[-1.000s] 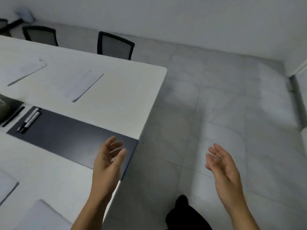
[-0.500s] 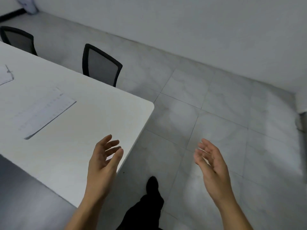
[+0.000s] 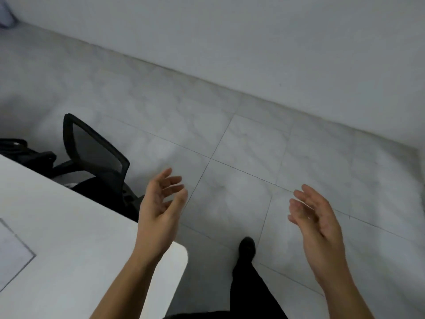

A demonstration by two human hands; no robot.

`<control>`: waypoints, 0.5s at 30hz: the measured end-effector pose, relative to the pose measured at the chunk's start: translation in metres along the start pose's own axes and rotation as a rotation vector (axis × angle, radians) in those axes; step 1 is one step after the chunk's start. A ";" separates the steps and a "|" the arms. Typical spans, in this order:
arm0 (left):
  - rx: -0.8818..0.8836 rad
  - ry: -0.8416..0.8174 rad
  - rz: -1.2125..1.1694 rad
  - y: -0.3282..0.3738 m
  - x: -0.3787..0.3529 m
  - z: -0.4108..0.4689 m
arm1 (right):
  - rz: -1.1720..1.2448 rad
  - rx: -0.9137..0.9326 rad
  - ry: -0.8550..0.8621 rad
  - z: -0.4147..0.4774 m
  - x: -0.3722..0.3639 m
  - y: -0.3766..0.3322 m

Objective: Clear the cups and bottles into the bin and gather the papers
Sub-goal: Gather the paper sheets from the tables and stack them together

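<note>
**Empty hands, eyes off the tabletop: risk of a wasted trip**

Note the left hand (image 3: 161, 215): fingers loose and spread, gripping nothing, raised above the rounded corner of the white laminate table (image 3: 69, 215). Note the right hand (image 3: 319, 229): just as slack and empty, out over the grey marbled floor tiles (image 3: 253, 146), well apart from the table.

Of the task's things, only one in view: a pale sheet of paper (image 3: 11, 252), flat on the table at the far left, partly cut off by the frame edge and well away from both hands. No cups or bottles to be seen. Cannot say whether bin or not: a blurred pale shape (image 3: 5, 19) in the far corner by the wall.

Probable slips from here:

- Walking on past the sheet of paper and leaving it ungathered, with the gaze on the floor.
- Arriving at a bin with nothing to drop in.
- Bumping a hip or the left forearm on the table corner, close beside the body.
- Catching the black shoe (image 3: 247, 245), planted forward on the tiles, on the base of the black mesh-backed office chair (image 3: 96, 150) tucked against the table's far edge, near the left hand.
- Creasing the sheet on pickup; safer to slide it to the edge before pinching.
</note>
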State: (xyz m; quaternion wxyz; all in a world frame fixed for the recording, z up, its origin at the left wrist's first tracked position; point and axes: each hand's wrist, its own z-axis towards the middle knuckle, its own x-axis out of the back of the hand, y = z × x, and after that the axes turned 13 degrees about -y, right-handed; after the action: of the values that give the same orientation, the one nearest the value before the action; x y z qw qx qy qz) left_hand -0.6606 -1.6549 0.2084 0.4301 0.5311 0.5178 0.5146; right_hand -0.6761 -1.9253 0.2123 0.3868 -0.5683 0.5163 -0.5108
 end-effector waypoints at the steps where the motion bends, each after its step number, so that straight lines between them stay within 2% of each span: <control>1: 0.004 0.020 -0.001 -0.004 -0.005 0.027 | 0.002 0.002 -0.021 0.031 -0.001 0.000; 7: 0.070 0.230 -0.050 -0.009 -0.014 0.175 | -0.033 0.023 -0.220 0.243 -0.029 -0.021; 11: 0.058 0.439 -0.064 0.016 0.018 0.240 | -0.081 0.060 -0.485 0.362 -0.087 -0.075; 15: 0.075 0.647 -0.141 0.021 0.059 0.280 | -0.115 0.098 -0.731 0.441 -0.167 -0.117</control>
State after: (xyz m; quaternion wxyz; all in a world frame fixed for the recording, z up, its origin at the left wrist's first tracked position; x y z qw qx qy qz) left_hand -0.3842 -1.5768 0.2074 0.2583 0.3184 0.6815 0.6062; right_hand -0.2119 -1.7804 0.2167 0.5430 -0.7221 0.2860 -0.3193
